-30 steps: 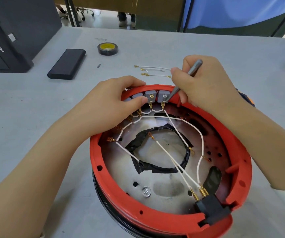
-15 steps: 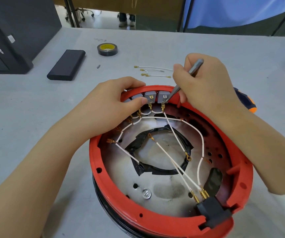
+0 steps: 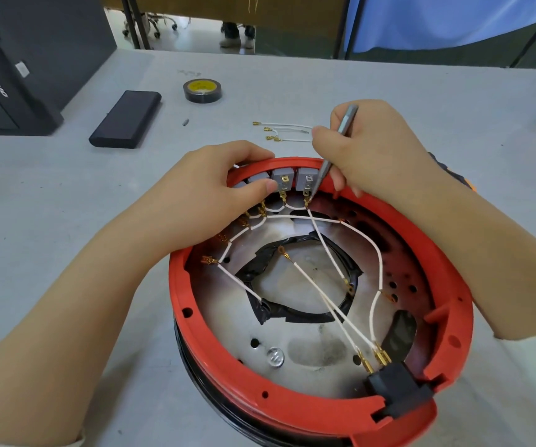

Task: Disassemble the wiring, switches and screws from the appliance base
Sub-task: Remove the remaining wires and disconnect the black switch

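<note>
- The appliance base (image 3: pixel 292 411), a round red-rimmed shell, sits bottom-up on the grey table (image 3: pixel 66 195) close to its near edge, open side facing up, with a metal plate and a black-taped centre opening inside.
- A row of grey switches (image 3: pixel 295 180) lines the inside of the far rim, their brass terminals pointing down into the shell.
- White wires (image 3: pixel 321 304) with brass lugs fan out from the switches; two long ones run diagonally from the middle toward the black connector block (image 3: pixel 399 391) at the near right of the rim.
- The left hand (image 3: pixel 208 201) grips the far left of the rim, fingers curled over its outer side and the thumb pressed on a switch inside.
- The right hand (image 3: pixel 370 150) pinches a slim metal tool (image 3: pixel 334 150) like a pen. Its long axis slopes from upper right, above the knuckles, down and left; the tip points at the lower brass terminal of the rightmost switch and seems to touch it.
- Beyond the base, toward the far edge of the table, lie a few loose white wires (image 3: pixel 283 133), partly hidden behind the right hand.
- Farther left are a roll of black tape (image 3: pixel 202 90), a flat black case (image 3: pixel 126 119) lying diagonally, and a small screw-like bit (image 3: pixel 185 121).
- A black computer tower (image 3: pixel 18 62) stands at the far left corner.
</note>
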Motion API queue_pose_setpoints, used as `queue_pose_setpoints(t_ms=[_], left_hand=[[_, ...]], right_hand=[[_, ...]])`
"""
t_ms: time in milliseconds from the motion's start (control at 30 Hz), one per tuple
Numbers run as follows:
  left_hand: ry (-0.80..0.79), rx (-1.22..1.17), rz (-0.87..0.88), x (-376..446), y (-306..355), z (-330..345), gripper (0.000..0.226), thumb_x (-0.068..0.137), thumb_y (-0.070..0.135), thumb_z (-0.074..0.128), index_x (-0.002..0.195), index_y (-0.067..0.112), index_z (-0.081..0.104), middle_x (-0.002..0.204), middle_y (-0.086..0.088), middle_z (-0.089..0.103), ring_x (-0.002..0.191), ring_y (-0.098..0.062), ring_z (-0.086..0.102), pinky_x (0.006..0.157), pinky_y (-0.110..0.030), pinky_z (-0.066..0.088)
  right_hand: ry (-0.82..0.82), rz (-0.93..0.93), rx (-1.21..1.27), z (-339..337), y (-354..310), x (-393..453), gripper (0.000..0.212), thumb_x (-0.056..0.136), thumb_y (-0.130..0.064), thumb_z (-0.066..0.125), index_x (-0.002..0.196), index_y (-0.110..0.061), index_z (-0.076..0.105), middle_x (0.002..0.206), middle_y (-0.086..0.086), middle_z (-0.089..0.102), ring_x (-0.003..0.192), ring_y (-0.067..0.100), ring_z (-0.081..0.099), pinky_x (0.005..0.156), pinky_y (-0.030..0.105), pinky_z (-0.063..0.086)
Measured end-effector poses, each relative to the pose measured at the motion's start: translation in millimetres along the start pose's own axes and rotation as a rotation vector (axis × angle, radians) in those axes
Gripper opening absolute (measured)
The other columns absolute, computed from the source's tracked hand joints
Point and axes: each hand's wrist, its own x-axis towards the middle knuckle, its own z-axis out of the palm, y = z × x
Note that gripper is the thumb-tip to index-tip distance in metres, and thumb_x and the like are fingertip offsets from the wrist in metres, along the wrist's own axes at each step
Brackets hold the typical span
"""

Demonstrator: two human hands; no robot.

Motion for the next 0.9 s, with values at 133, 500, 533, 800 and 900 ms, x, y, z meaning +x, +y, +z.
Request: queue_pose_setpoints(t_ms=[133, 500, 533, 800, 900], left_hand=[[0.004, -0.010, -0.004, 0, 0, 0, 0.033, 0.088, 0.047, 0.057, 0.121, 0.043, 0.056, 0.100, 0.029, 0.059, 0.089, 0.015, 0.053, 0.066, 0.002, 0.037], [0.005, -0.020, 0.012, -1, 0, -1, 0.033, 0.089, 0.045, 0.058, 0.121, 0.041, 0.056, 0.104, 0.027, 0.059, 0.090, 0.014, 0.054, 0.068, 0.006, 0.034], [0.002, -0.020, 0.012, -1, 0, -1, 0.033, 0.089, 0.044, 0.058, 0.122, 0.041, 0.056, 0.105, 0.026, 0.059, 0.090, 0.011, 0.055, 0.068, 0.007, 0.033], [-0.003, -0.025, 0.028, -1, 0, -1, 0.033, 0.090, 0.040, 0.059, 0.122, 0.037, 0.058, 0.101, 0.027, 0.056, 0.083, 0.013, 0.051, 0.069, 0.009, 0.030], [-0.002, -0.031, 0.025, -1, 0, 0, 0.033, 0.090, 0.041, 0.059, 0.123, 0.037, 0.058, 0.105, 0.025, 0.059, 0.088, 0.007, 0.053, 0.071, 0.008, 0.032]], right_hand=[[0.086, -0.002, 0.081, 2, 1, -5, 0.033, 0.087, -0.015, 0.049, 0.058, -0.014, 0.034, 0.037, 0.007, 0.048, 0.023, 0.012, 0.036, 0.034, 0.017, 0.032], [0.165, -0.154, 0.126, 3, 0, -17, 0.042, 0.092, -0.022, 0.056, 0.060, -0.008, 0.033, 0.040, 0.011, 0.047, 0.035, 0.013, 0.044, 0.046, 0.025, 0.039], [0.140, -0.141, 0.152, 2, -1, -16, 0.042, 0.092, -0.022, 0.057, 0.059, -0.011, 0.034, 0.036, 0.005, 0.047, 0.033, 0.010, 0.042, 0.044, 0.017, 0.035], [0.013, -0.099, 0.126, 4, -12, -7, 0.036, 0.084, -0.021, 0.066, 0.059, -0.012, 0.043, 0.038, 0.000, 0.052, 0.030, 0.005, 0.043, 0.038, 0.016, 0.035], [0.095, -0.073, 0.153, 10, -6, -4, 0.038, 0.082, -0.013, 0.065, 0.056, -0.014, 0.037, 0.037, 0.000, 0.044, 0.031, 0.007, 0.043, 0.042, 0.023, 0.036]])
